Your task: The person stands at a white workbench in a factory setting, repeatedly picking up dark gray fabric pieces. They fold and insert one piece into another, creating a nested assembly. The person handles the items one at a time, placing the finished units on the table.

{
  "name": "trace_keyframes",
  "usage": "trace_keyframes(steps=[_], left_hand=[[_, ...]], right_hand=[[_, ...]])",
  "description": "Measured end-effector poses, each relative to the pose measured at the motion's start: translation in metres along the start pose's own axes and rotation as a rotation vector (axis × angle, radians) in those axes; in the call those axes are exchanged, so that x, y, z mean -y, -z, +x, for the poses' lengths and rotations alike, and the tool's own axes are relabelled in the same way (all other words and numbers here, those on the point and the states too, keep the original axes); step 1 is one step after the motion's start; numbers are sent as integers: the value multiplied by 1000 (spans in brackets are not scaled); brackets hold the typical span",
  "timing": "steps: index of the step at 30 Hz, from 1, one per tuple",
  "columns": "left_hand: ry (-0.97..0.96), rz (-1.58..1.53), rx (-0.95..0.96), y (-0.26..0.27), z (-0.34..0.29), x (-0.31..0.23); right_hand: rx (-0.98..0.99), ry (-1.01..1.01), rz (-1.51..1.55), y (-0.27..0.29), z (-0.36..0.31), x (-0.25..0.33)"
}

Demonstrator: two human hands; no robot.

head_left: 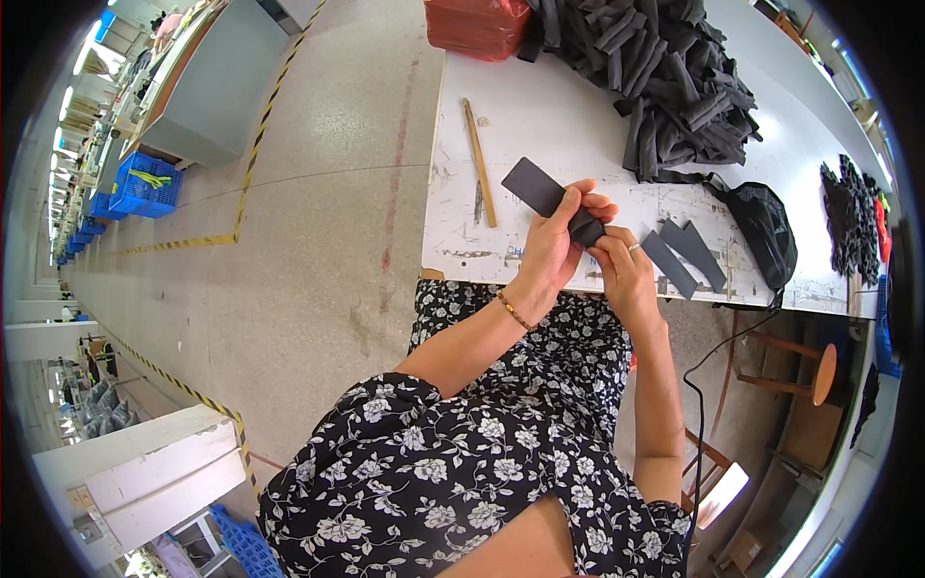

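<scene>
Both my hands hold a dark grey fabric strip [533, 186] above the near edge of the white table [453, 246]. My left hand [551, 241] grips its middle, thumb on top and fingers beneath. At the strip's lower right end, the fingers of my right hand [624, 275] pinch it. That end looks folded or bunched, and the fingers partly hide it. Two flat grey fabric pieces [670, 262] lie on the table just right of my right hand. A wooden stick [479, 164] rests on the tabletop to the left.
A large heap of dark fabric strips [665, 77] covers the table's far side, beside a red wrapped package [477, 27]. On the right are a black bag [761, 226], another dark pile [848, 217] and a hanging black cable [699, 385]. A wooden stool [819, 374] stands below.
</scene>
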State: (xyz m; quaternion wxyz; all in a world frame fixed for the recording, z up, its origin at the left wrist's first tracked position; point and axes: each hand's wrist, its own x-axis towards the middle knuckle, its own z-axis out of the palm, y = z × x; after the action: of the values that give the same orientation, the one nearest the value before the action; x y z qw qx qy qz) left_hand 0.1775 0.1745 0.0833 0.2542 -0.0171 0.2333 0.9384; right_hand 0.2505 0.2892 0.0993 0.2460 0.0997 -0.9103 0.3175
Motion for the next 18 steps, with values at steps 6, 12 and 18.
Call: trace_keyframes(steps=[6, 12, 18], left_hand=[[-76, 24, 25, -2, 6, 0], [-199, 34, 100, 1, 20, -29], [-67, 29, 353, -10, 15, -29]], right_hand=[[-159, -519, 393, -14, -1, 15], [-442, -708, 748, -19, -15, 18], [-351, -758, 676, -16, 24, 33]])
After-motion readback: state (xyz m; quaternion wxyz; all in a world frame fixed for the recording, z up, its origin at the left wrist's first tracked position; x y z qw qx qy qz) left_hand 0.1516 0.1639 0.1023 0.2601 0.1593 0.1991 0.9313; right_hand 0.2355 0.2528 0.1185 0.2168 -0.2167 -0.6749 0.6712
